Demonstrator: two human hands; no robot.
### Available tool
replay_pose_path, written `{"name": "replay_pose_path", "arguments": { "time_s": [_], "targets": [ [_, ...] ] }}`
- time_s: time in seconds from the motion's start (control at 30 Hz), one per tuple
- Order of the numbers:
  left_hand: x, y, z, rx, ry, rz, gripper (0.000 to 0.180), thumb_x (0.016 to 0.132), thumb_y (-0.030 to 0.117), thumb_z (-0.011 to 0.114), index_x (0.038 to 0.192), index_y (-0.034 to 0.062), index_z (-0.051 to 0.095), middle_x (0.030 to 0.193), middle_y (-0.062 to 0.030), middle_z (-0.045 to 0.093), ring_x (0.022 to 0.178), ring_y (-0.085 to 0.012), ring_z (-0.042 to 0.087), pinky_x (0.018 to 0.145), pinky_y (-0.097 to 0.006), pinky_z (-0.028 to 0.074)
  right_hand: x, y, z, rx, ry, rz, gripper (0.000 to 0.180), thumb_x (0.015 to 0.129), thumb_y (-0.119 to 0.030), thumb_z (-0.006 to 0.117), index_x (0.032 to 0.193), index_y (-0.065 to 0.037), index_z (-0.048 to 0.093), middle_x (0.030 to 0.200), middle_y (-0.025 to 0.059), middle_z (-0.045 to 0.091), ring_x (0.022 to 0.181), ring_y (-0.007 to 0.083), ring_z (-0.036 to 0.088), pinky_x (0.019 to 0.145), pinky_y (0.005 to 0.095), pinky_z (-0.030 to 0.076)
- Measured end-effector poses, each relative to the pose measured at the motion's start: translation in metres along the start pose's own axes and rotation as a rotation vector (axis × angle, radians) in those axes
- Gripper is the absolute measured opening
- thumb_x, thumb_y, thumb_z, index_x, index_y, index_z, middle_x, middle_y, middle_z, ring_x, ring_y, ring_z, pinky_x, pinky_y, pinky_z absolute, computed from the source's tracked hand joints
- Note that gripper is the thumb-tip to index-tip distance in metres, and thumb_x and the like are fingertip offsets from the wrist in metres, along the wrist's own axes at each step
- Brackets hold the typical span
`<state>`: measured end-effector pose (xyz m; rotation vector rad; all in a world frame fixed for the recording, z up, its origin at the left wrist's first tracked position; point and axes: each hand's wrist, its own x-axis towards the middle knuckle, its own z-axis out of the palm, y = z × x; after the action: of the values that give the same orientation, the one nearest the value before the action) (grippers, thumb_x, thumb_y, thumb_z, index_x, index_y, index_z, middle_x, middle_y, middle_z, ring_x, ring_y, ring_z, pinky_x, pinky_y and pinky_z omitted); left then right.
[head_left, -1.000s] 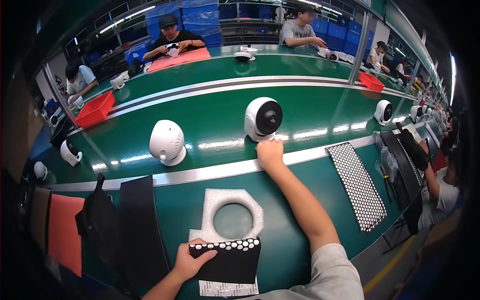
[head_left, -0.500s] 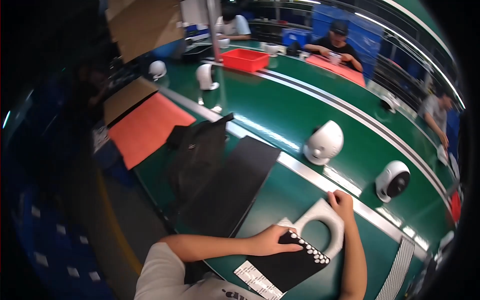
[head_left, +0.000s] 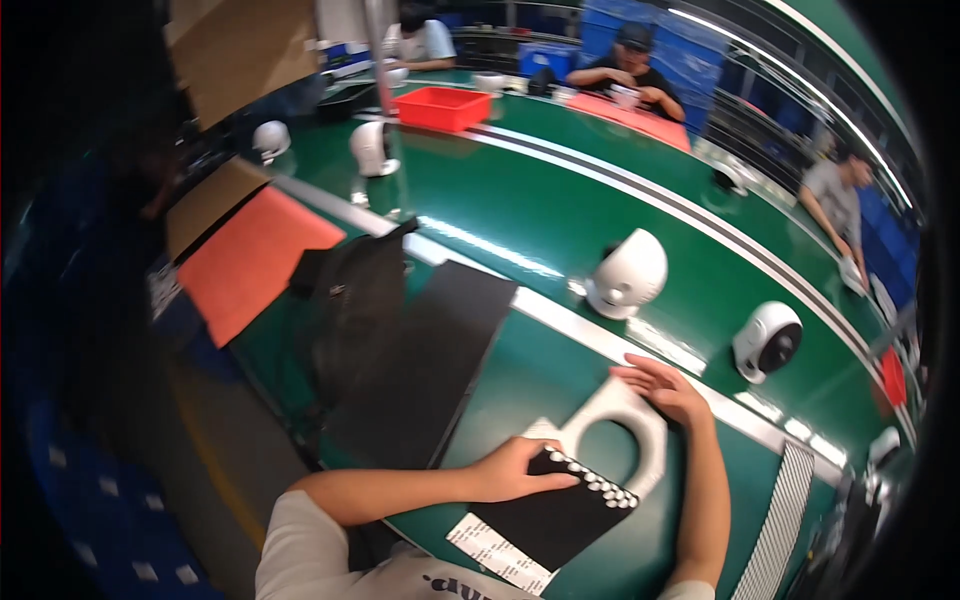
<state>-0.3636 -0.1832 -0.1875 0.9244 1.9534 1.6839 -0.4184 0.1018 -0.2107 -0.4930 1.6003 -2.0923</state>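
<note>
Left hand (head_left: 515,468) lies flat, fingers together, on the black dotted-edge sheet (head_left: 560,510) at the green table's (head_left: 520,360) near edge, right hand (head_left: 665,388) rests spread on the white foam ring (head_left: 620,432) just beyond, red tray (head_left: 443,107) far off, contents unclear.

Long green conveyor bench (head_left: 560,215), blue crates (head_left: 610,30) behind, grey floor (head_left: 225,440), bright overhead strip lighting

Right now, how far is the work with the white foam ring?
Done: the white foam ring lies flat on the green table. In hand: the right hand rests on it; the left hand presses the black sheet. Left: ring empty; both white round devices on the belt.
</note>
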Motion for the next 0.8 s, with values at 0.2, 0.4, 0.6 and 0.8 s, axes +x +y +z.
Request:
{"name": "replay_pose_path", "arguments": {
  "time_s": [0.2,0.4,0.6,0.8],
  "targets": [
    [0.019,-0.009,0.007,0.046,0.02,-0.169,0.016,0.069,0.013,0.069,0.075,0.002,0.059,0.069,-0.0011,0.06,0.066,-0.0051,0.052,0.061,-0.023,0.043,-0.001,0.016,-0.03,-0.158,-0.247,-0.074,0.073,0.073,-0.015,0.064,0.132,-0.003,0.023,0.136,0.0101,0.027,0.125,0.0183,0.025,0.104,0.0318,0.019],
    [0.006,-0.005,0.006,0.373,0.165,-0.325,0.035,0.071,0.014,0.067,0.097,-0.0075,0.055,0.095,-0.0158,0.059,0.088,-0.0237,0.055,0.081,-0.034,0.041,0.013,0.031,-0.031,0.113,-0.257,-0.075,0.054,0.075,-0.001,0.059,0.124,0.001,0.037,0.123,0.0127,0.044,0.114,0.0157,0.041,0.097,0.0268,0.031],
    [-0.003,-0.01,0.009,0.255,0.168,-0.249,0.033,0.074,0.009,0.062,0.1,-0.0084,0.052,0.097,-0.0153,0.058,0.086,-0.0236,0.055,0.078,-0.033,0.042,0.0,0.027,-0.018,0.109,-0.261,-0.096,0.05,0.073,0.008,0.053,0.122,0.001,0.041,0.124,0.0122,0.044,0.115,0.0169,0.04,0.096,0.0268,0.031],
    [-0.005,-0.015,0.003,0.309,0.226,-0.301,0.032,0.075,0.01,0.062,0.1,-0.0082,0.052,0.097,-0.0162,0.057,0.086,-0.0241,0.054,0.078,-0.033,0.042,0.008,0.03,-0.018,0.111,-0.267,-0.138,0.047,0.075,0.005,0.052,0.121,0.001,0.042,0.123,0.0123,0.045,0.115,0.0173,0.041,0.096,0.027,0.032]
  ]
}}
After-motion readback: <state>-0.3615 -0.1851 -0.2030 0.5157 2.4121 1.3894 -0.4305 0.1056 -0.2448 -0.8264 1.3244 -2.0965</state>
